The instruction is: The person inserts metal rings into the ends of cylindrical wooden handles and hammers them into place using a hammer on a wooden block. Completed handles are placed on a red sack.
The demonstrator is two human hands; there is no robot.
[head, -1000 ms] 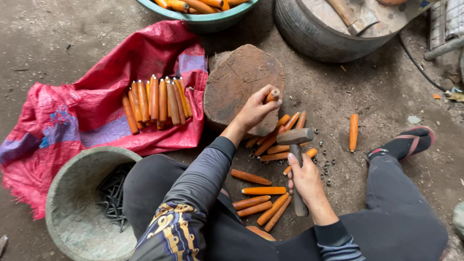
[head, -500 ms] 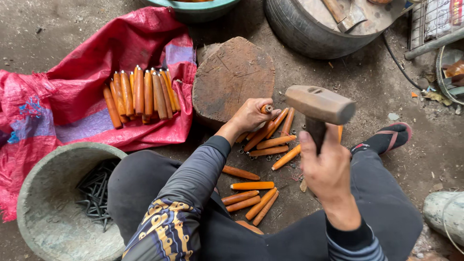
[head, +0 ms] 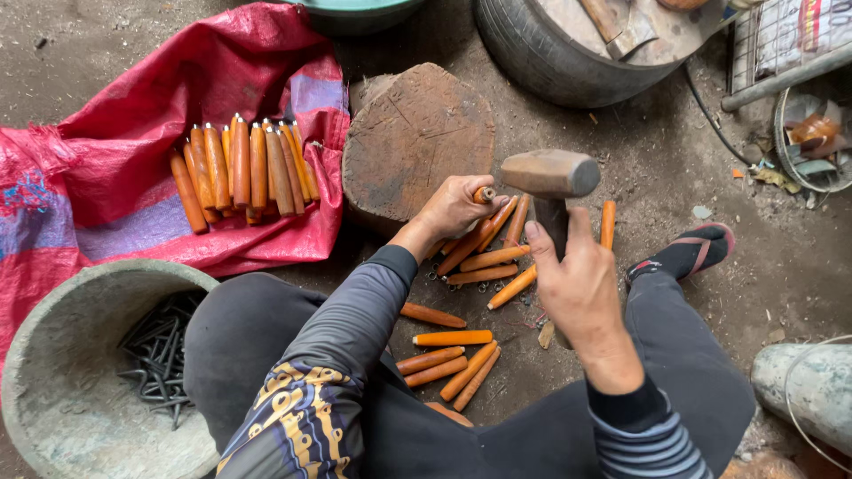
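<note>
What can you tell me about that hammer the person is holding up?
The hammer has a thick, blocky head, dull grey-brown like worn metal, with a rounded face at its right end. A short dark handle drops from the head into the right hand, whose closed grip hides most of it. It is raised above the ground, head level, just right of the wooden stump, touching nothing but that hand.

Top right corner: a flat printed package (head: 792,34), white with red and dark markings, lying behind a wire grid (head: 747,44). Just below it, a crumpled brown-and-orange wrapper (head: 812,131) rests inside a round metal rim (head: 781,146). No screens or signs appear.
</note>
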